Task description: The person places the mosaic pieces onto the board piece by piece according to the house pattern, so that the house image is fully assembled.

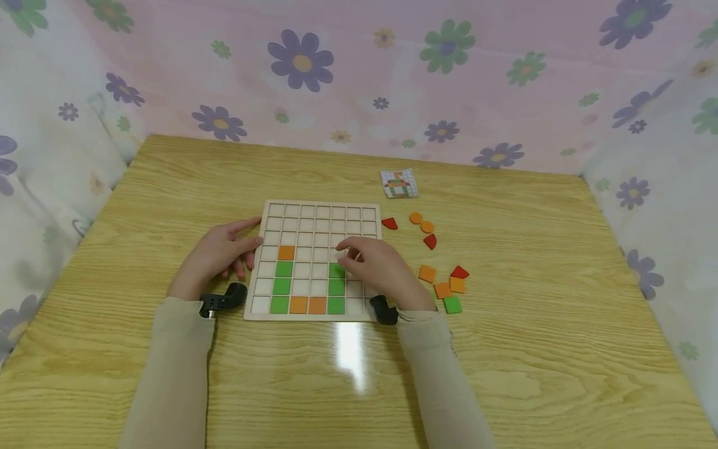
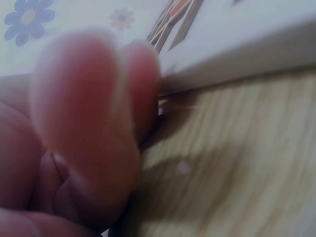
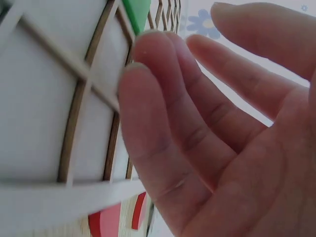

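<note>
A wooden grid board point(image 1: 305, 269) lies flat on the table, with green and orange square tiles in some cells. Along its left edge, my left hand point(image 1: 219, 252) touches the frame with its fingertips; the left wrist view shows blurred fingers point(image 2: 84, 118) beside the board's side. Over the right half of the grid hovers my right hand point(image 1: 377, 265), fingers loosely bent. Nothing shows between its thumb and fingers in the right wrist view. Close under its fingertips sits a green tile point(image 1: 336, 270), partly covered. An orange tile point(image 1: 286, 252) tops the left column of green ones.
Right of the board lie loose pieces: orange discs point(image 1: 416, 218), red quarter-round pieces point(image 1: 429, 241), orange squares point(image 1: 427, 274) and a green square point(image 1: 452, 305). A small picture card point(image 1: 399, 183) rests behind the board. Flowered cloth point(image 1: 359, 75) hangs at the table's back and sides.
</note>
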A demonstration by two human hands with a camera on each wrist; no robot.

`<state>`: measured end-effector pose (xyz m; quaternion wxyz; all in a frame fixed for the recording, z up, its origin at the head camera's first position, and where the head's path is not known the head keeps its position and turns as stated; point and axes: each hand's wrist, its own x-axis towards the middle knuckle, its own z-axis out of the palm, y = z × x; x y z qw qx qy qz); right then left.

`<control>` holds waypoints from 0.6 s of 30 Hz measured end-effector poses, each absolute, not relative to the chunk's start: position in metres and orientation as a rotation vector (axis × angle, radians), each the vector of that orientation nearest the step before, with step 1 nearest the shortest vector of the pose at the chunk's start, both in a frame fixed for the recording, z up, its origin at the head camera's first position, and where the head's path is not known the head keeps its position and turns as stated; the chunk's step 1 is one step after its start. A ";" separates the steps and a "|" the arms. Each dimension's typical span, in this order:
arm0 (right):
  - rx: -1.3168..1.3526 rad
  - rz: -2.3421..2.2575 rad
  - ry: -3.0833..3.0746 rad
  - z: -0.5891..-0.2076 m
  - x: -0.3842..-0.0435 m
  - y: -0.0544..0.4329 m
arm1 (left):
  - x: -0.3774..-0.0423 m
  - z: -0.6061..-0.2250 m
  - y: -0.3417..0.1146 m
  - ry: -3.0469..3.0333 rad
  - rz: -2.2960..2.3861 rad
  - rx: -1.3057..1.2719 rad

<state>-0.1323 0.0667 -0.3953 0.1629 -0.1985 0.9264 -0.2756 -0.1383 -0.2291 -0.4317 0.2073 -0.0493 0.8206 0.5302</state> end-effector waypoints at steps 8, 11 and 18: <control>-0.459 -0.849 2.611 -0.391 -0.135 0.087 | -0.138 -0.430 -0.230 2.317 1.435 -0.125; -0.439 -0.867 2.583 -0.390 -0.137 0.097 | -0.139 -0.430 -0.230 2.335 1.406 -0.103; -0.361 -0.914 2.548 -0.390 -0.141 0.120 | -0.141 -0.432 -0.230 2.334 1.389 -0.046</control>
